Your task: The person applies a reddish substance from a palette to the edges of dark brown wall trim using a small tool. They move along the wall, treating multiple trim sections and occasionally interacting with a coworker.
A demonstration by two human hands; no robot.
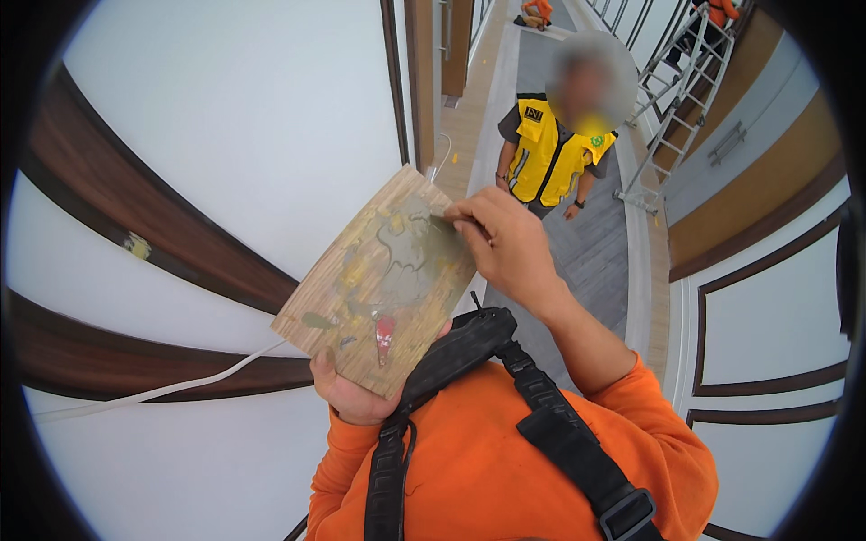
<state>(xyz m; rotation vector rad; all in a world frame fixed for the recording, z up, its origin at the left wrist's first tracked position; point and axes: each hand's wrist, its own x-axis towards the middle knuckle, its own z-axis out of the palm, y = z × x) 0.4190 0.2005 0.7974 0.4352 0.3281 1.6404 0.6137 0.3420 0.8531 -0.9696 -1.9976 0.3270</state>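
My left hand (pixel 352 394) grips a wooden board (pixel 311 293) from below by its near end, thumb at the left edge and fingertips at the right. Wet grey filler paste (pixel 403 257) is smeared over the board's upper half, among yellowish stains. A small red patch (pixel 385 332) and a grey-green dab (pixel 317 320) lie lower down. My right hand (pixel 510 239) is at the board's upper right edge, its fingers pinched together by the paste. A dark greyish flat patch shows under those fingertips; whether it is a thin spreader blade or paste, I cannot make out.
Dark wood trim (pixel 171 243) crosses the white wall at left, with a pale patch (pixel 137 245) on it. A white cable (pixel 171 386) runs behind the board. A person in a yellow vest (pixel 552 162) stands ahead in the corridor; a ladder (pixel 677 126) stands at right with someone on it.
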